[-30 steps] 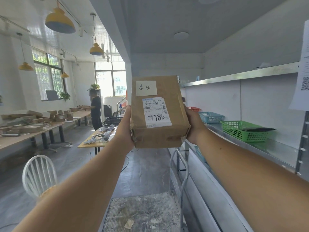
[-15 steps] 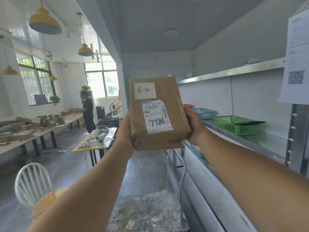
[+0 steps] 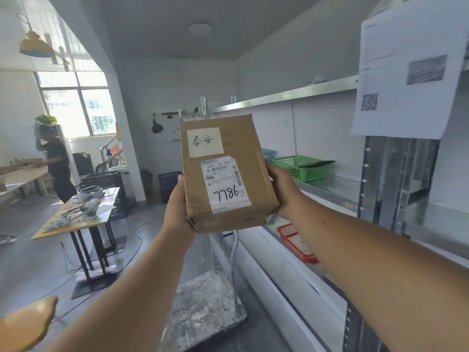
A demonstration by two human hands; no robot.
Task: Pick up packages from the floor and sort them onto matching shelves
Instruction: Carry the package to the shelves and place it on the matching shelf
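I hold a brown cardboard package (image 3: 241,138) upright at chest height in front of me. It carries a cream note with handwritten characters and a white shipping label marked 7786. My left hand (image 3: 177,212) grips its lower left edge. My right hand (image 3: 281,191) grips its right side. A metal shelf unit (image 3: 330,185) runs along the right wall. A green basket (image 3: 302,168) stands on its middle shelf and a red basket (image 3: 291,240) sits on the shelf below, partly hidden by my right arm.
A metal trolley (image 3: 203,301) with a dusty platform stands on the floor below the package. A wooden table (image 3: 76,219) with clutter is at the left, a person (image 3: 57,168) behind it. A printed sheet (image 3: 406,72) hangs on the shelf post. A chair seat (image 3: 25,321) shows bottom left.
My view has turned right and dipped, so the shelves fill more of the frame and the red basket appears. The package stays held in both hands, slightly lower in view.
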